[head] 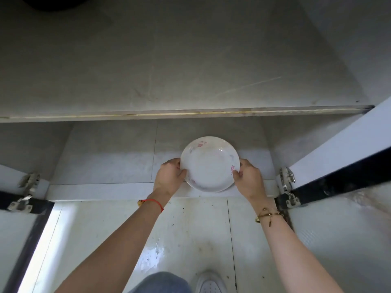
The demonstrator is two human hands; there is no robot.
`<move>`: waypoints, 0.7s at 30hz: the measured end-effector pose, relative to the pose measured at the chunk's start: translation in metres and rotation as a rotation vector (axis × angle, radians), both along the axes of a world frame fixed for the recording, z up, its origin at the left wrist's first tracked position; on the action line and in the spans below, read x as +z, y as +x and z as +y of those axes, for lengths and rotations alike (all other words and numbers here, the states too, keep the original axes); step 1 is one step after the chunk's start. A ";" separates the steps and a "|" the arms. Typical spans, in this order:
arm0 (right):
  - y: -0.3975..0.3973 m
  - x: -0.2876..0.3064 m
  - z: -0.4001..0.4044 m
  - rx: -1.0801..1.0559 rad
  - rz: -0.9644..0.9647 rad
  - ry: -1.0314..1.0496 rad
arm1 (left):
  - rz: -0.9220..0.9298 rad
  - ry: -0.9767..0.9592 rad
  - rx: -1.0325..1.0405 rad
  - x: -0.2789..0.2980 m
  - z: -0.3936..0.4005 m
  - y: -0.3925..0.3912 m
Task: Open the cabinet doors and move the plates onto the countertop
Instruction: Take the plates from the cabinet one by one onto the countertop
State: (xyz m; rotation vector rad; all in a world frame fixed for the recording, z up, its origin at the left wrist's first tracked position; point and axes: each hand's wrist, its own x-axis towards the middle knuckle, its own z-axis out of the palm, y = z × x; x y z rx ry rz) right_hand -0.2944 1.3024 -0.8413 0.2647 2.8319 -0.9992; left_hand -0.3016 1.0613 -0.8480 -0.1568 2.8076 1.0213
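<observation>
A white plate (209, 163) with small pink flower marks is held level in front of the open cabinet, just above the cabinet floor's front edge. My left hand (169, 176) grips its left rim and my right hand (247, 179) grips its right rim. A second rim shows under the plate's lower edge, so it may be a small stack. Both cabinet doors stand open: the left door (12, 229) and the right door (342, 166). The grey countertop (169, 70) lies above the cabinet opening in the picture.
The cabinet floor (101, 166) is bare white tile around the plate. Metal hinges (285, 180) sit on both sides of the opening. The countertop's front edge (190, 114) overhangs the opening. A dark round object (55, 3) rests at the countertop's far left. My shoe (211, 282) stands on the tiled floor.
</observation>
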 end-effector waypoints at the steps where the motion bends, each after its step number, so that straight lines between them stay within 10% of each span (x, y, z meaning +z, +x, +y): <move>1: 0.007 0.010 -0.002 0.005 0.001 -0.014 | 0.014 0.004 0.005 0.010 -0.002 0.009; 21: 0.236 0.444 -0.042 -0.002 -0.176 -0.016 | -0.040 0.130 0.116 0.448 -0.040 0.250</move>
